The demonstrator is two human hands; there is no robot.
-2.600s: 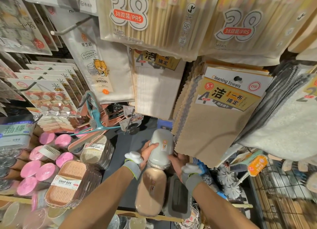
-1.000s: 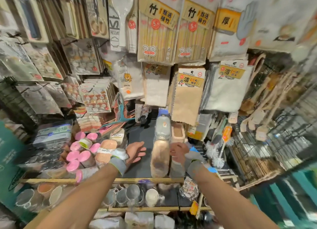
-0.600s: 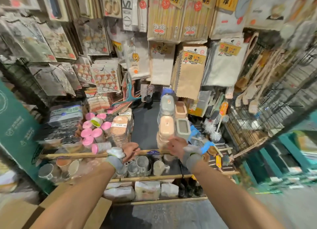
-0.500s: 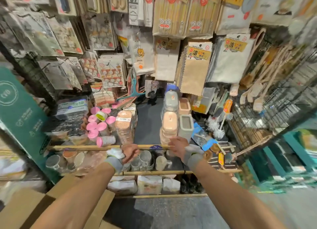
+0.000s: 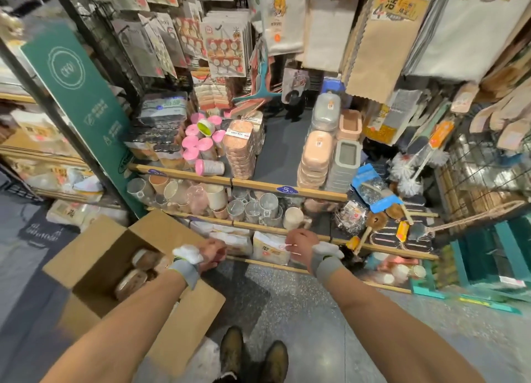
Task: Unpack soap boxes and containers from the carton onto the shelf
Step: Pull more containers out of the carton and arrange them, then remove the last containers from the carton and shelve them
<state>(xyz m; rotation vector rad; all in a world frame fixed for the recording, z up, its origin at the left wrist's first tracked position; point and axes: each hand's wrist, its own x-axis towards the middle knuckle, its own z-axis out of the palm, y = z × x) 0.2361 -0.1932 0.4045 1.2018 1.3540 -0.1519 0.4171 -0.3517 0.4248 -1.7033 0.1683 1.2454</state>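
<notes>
While the person stood facing the shelf (image 5: 238, 182), both hands hung low before its bottom tiers and held nothing; the left hand (image 5: 212, 253) hovered just beside the right-hand flap of the carton (image 5: 86, 253), its fingers loosely curled; the right hand (image 5: 298, 243) hung apart to the right, likewise loosely curled and empty; each wrist wore a grey band. The carton sat open on the floor at the left, and several soap boxes (image 5: 133, 279) lay in its bottom. Up on the shelf, behind the wooden rail, a peach stack (image 5: 314, 158) of soap boxes stood just beside a grey container (image 5: 344, 161); behind them stood a grey-lidded stack (image 5: 326, 115) and a peach container (image 5: 349, 124); a bare dark strip of shelf separated these from a slatted brown stack (image 5: 240, 144) of soap boxes and the pink-lidded jars (image 5: 195, 150) on the left. Cups (image 5: 253, 208) filled the tier below; cleaning towels (image 5: 376, 46) hung above; two shoes (image 5: 231, 351) showed on the floor.
</notes>
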